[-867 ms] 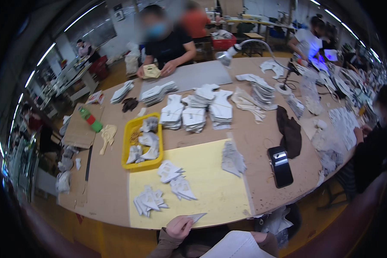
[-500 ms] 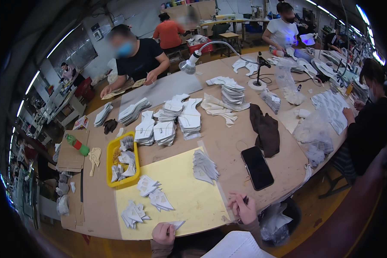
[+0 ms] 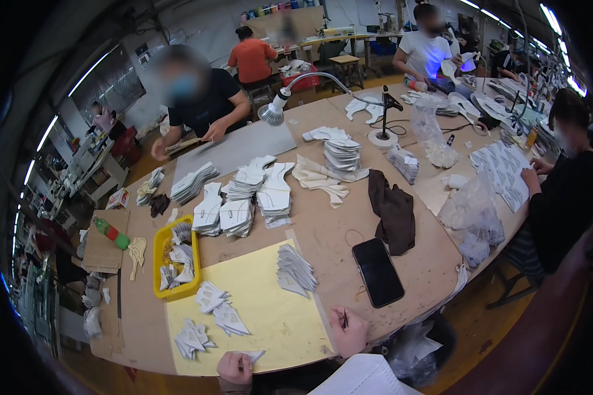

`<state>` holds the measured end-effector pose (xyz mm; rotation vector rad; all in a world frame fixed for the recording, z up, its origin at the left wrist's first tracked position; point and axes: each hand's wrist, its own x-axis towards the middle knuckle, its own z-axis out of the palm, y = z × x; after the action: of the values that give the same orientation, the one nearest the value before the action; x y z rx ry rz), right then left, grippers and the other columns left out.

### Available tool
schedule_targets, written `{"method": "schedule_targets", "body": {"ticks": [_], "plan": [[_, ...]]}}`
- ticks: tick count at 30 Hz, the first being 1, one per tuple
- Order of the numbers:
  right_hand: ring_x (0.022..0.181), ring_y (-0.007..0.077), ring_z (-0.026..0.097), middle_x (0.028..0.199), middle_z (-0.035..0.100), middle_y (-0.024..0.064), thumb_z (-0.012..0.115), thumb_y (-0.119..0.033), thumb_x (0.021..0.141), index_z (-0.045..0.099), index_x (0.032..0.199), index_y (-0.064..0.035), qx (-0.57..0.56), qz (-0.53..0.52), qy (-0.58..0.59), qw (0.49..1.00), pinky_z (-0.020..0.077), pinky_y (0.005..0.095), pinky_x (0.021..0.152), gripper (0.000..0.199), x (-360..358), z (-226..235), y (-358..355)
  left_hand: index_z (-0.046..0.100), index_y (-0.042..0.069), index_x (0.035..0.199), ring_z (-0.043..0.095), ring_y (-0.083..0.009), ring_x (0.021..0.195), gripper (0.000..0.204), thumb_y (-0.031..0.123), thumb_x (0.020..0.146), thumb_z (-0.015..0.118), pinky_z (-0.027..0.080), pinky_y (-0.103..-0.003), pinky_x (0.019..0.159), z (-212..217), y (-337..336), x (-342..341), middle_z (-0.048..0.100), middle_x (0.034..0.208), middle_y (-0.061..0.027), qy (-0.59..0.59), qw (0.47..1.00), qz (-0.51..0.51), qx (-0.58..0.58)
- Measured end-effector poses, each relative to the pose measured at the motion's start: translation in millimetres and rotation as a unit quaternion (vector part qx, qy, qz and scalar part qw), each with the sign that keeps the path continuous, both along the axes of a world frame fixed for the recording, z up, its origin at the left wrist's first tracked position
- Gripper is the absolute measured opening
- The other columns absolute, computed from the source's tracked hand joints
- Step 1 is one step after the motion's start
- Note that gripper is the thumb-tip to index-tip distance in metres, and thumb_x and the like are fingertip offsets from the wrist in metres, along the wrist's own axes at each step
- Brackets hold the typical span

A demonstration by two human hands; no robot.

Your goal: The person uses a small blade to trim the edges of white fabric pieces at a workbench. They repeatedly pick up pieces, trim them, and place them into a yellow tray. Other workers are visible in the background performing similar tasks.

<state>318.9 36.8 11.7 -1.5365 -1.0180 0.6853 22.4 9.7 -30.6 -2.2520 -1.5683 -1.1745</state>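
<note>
At the near edge of the table, my left hand (image 3: 235, 367) is closed on a small pointed white cut piece (image 3: 252, 356), whose tip sticks out to the right. My right hand (image 3: 350, 333) rests by the right border of the yellow sheet (image 3: 270, 329), curled around a slim dark thing (image 3: 344, 320) too small to make out. On the sheet lie fanned piles of similar pieces: one pile (image 3: 193, 340) nearest my left hand, two touching piles (image 3: 229, 318) behind it, and a taller fan (image 3: 296, 270) farther right.
A yellow basket (image 3: 196, 284) of pieces stands left of the sheet. Beyond are tied white stacks (image 3: 236, 214). To the right lie a black phone (image 3: 377, 272) and brown cloth (image 3: 393, 210). A lamp (image 3: 272, 113) arches over the table. Co-workers sit across and at the right.
The whole view has shifted, so things appear lower and more to the left. My right hand's fingers have curled tighter. Across the table, a co-worker's hand has moved and a yellowish piece now tops the far-left stack.
</note>
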Motion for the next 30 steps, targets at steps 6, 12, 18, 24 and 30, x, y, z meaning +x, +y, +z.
{"method": "schedule_targets", "body": {"ticks": [6, 12, 18, 24, 30], "plan": [[0.053, 0.0109, 0.049, 0.065, 0.056, 0.0071, 0.065, -0.011, 0.088, 0.066, 0.101, 0.0028, 0.016, -0.031, 0.002, 0.999, 0.0433, 0.0279, 0.051, 0.019, -3, -3, 2, 0.056, 0.003, 0.071, 0.048, -0.0263, 0.046, 0.011, 0.004, 0.076, 0.065, 0.036, -0.037, 0.041, 10, 0, 6, 0.048, 0.058, -0.0109, 0.0, 1.0, -0.021, -0.004], [0.053, 0.0075, 0.048, 0.064, 0.056, 0.0028, 0.064, -0.009, 0.088, 0.065, 0.107, 0.0011, -0.054, -0.028, 0.011, 0.998, 0.0423, 0.0266, 0.05, 0.022, -5, -6, 2, 0.062, 0.005, 0.079, 0.058, -0.029, 0.058, 0.006, 0.005, 0.076, 0.067, 0.046, -0.038, 0.051, 9, -6, 0, 0.058, 0.067, -0.0108, -0.033, 0.999, -0.016, -0.032], [0.052, 0.0069, 0.051, 0.068, 0.058, 0.0017, 0.06, -0.007, 0.09, 0.062, 0.112, 0.0019, -0.074, -0.027, 0.072, 0.994, 0.0414, 0.0227, 0.047, 0.024, -4, -13, 4, 0.065, 0.008, 0.085, 0.064, -0.025, 0.065, 0.014, 0.006, 0.073, 0.072, 0.051, -0.033, 0.055, 11, -7, -1, 0.063, 0.074, -0.0082, -0.073, 0.996, -0.032, -0.045], [0.05, 0.0063, 0.049, 0.068, 0.058, 0.0034, 0.059, -0.009, 0.092, 0.061, 0.112, 0.0015, -0.014, -0.07, -0.026, 0.997, 0.0386, 0.0217, 0.042, 0.023, -18, -13, 6, 0.064, 0.009, 0.097, 0.065, -0.0207, 0.073, 0.024, 0.01, 0.075, 0.072, 0.052, -0.03, 0.061, 1, -12, -16, 0.065, 0.091, -0.0053, -0.07, 0.977, -0.156, -0.125], [0.049, 0.0062, 0.049, 0.068, 0.058, 0.0036, 0.058, -0.011, 0.093, 0.061, 0.114, 0.0009, -0.014, -0.153, -0.074, 0.985, 0.0379, 0.0213, 0.041, 0.024, -41, -2, 15, 0.062, 0.01, 0.102, 0.063, -0.023, 0.075, 0.02, 0.018, 0.083, 0.066, 0.051, -0.034, 0.064, -9, -12, -15, 0.063, 0.094, -0.0056, -0.088, 0.976, -0.18, -0.086]]}}
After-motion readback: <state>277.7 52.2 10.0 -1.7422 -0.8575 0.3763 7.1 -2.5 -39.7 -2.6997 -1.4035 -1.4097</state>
